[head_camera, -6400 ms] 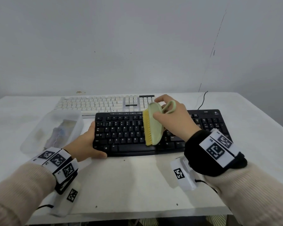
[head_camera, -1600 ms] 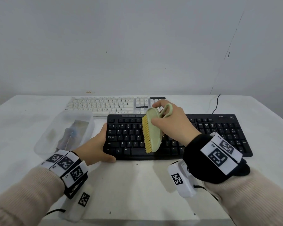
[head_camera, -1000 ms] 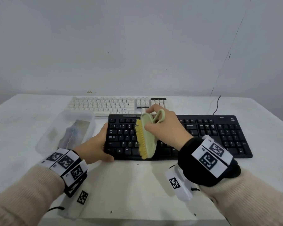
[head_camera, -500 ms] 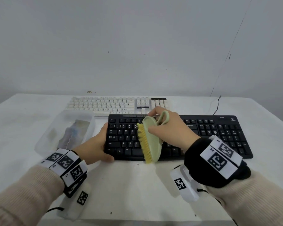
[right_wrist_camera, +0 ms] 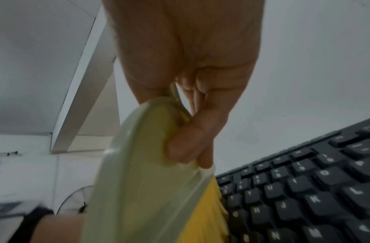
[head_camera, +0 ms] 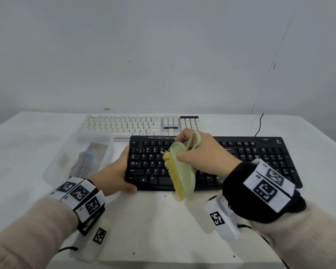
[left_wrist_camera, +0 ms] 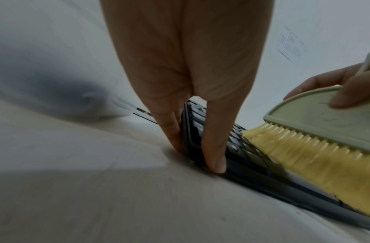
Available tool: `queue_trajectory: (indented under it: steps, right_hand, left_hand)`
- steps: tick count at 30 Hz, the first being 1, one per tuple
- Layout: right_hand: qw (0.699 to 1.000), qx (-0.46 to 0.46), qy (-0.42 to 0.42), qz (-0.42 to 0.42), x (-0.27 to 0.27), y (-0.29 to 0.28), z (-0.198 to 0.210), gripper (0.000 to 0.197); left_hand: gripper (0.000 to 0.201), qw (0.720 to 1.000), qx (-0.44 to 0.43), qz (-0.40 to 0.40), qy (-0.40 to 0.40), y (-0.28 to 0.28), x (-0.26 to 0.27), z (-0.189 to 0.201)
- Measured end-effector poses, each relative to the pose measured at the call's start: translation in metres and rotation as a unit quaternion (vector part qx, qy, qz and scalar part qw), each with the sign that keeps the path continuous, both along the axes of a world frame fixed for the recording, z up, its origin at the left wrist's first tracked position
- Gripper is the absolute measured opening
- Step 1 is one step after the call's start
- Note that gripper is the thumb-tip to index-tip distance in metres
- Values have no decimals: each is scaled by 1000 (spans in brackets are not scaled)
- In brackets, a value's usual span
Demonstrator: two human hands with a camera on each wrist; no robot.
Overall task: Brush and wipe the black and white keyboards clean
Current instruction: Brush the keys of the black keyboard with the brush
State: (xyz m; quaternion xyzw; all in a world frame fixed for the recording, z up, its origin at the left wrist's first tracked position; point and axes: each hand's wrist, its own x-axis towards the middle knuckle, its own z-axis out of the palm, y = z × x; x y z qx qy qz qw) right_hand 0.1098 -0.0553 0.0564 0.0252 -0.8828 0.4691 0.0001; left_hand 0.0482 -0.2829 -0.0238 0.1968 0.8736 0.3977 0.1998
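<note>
A black keyboard (head_camera: pixel 260 158) lies across the middle of the white table, and a white keyboard (head_camera: pixel 136 124) lies just behind it. My left hand (head_camera: pixel 116 171) grips the black keyboard's left end (left_wrist_camera: pixel 192 131), thumb on the front edge. My right hand (head_camera: pixel 204 154) grips a pale green brush (head_camera: pixel 183 171) with yellow bristles (left_wrist_camera: pixel 304 157). The brush stands on edge across the left-middle keys, bristles facing left and reaching past the front edge. In the right wrist view the brush (right_wrist_camera: pixel 138 180) fills the left, with the black keyboard's keys (right_wrist_camera: pixel 304 197) beside it.
A clear plastic box (head_camera: pixel 80 156) holding a crumpled cloth sits left of the black keyboard. The black keyboard's cable (head_camera: pixel 259 123) runs off the back right of the table. The table's front edge is close to my wrists.
The brush has swept back and forth across the left-middle keys and now lies slightly lower, toward the front edge. My left hand has kept its hold on the keyboard's left end.
</note>
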Motion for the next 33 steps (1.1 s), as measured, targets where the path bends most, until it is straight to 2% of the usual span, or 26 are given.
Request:
queue_trajectory:
  steps: [5, 9, 12, 19, 26, 29, 33]
  right_hand:
    - [993, -51, 88, -61, -13, -5, 7, 30]
    - [988, -42, 124, -78, -21, -15, 3, 34]
    - [991, -38, 110, -68, -17, -17, -2, 31]
    - [1000, -14, 18, -1, 3, -16, -5, 22]
    - [991, -46, 106, -72, -14, -21, 2, 28]
    - [994, -32, 80, -64, -11, -20, -3, 24]
    - [1000, -14, 24, -9, 3, -17, -7, 22]
  left_hand:
    - [112, 1000, -1, 0, 0, 0, 1, 1]
    - [111, 1000, 3, 0, 3, 0, 1, 1]
    - [110, 1000, 5, 0, 1, 1, 1, 1]
    - [111, 1000, 2, -2, -9, 1, 2, 3]
    - [113, 1000, -1, -6, -16, 3, 5, 7]
    - [111, 1000, 11, -15, -14, 3, 6, 8]
    - [110, 1000, 17, -18, -18, 3, 6, 8]
